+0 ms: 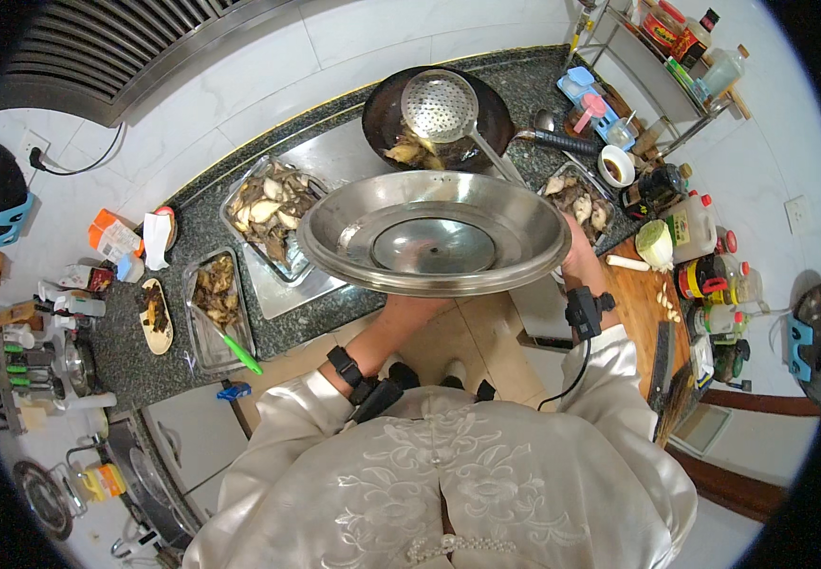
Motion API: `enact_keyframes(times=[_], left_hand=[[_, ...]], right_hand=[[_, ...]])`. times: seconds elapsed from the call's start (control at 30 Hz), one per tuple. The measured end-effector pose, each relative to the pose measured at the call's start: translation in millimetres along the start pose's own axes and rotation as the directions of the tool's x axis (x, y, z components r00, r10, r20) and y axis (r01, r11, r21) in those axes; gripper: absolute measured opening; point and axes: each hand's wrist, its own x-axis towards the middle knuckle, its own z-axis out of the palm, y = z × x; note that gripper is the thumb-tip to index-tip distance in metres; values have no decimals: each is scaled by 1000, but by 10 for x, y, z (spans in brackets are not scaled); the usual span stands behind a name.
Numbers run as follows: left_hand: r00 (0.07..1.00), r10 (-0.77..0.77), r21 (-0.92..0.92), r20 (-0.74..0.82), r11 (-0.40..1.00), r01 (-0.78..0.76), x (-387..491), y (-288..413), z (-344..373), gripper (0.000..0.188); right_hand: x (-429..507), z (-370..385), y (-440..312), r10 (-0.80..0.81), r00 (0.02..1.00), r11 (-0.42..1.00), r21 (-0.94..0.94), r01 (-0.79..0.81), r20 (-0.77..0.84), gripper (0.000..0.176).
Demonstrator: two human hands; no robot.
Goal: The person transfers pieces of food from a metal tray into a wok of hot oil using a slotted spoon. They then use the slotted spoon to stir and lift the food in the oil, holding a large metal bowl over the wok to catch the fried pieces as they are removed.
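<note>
In front of my body is a wide stainless-steel basin [433, 245], perhaps several stacked together. My right hand [579, 245] grips its right rim, with the fingers partly hidden. My left hand [417, 304] is under its near left side, mostly covered by the metal. Behind the basin, a dark wok [492, 107] holds some browned meat pieces [410, 151]. A perforated steel skimmer [440, 107] lies over the wok, its handle running down behind the basin.
Left of the wok stand a tray of meat pieces [271, 203] and a glass dish [193, 341] with a green-handled utensil [242, 353]. At right are another filled tray [581, 203], a white bowl [615, 166], bottles, and a cutting board [631, 299] with a cleaver [661, 355].
</note>
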Motion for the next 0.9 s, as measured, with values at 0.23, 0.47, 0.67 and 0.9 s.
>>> enact_keyframes(times=[0.23, 0.47, 0.67, 0.9], left_hand=[[998, 50, -24, -24, 998, -51, -127, 49, -108, 66], [998, -39, -96, -50, 995, 34, -180, 17, -208, 60], [995, -91, -162, -35, 983, 85, -190, -4, -196, 61], [999, -5, -99, -39, 995, 1, -191, 4, -181, 60]], right_hand=[[-223, 386, 141, -364, 931, 676, -678, 288, 34, 25], [66, 262, 27, -136, 971, 946, -316, 69, -197, 14], [-434, 126, -66, -88, 984, 864, -504, 0, -152, 9], [-440, 187, 48, -68, 983, 703, -707, -76, -173, 8]])
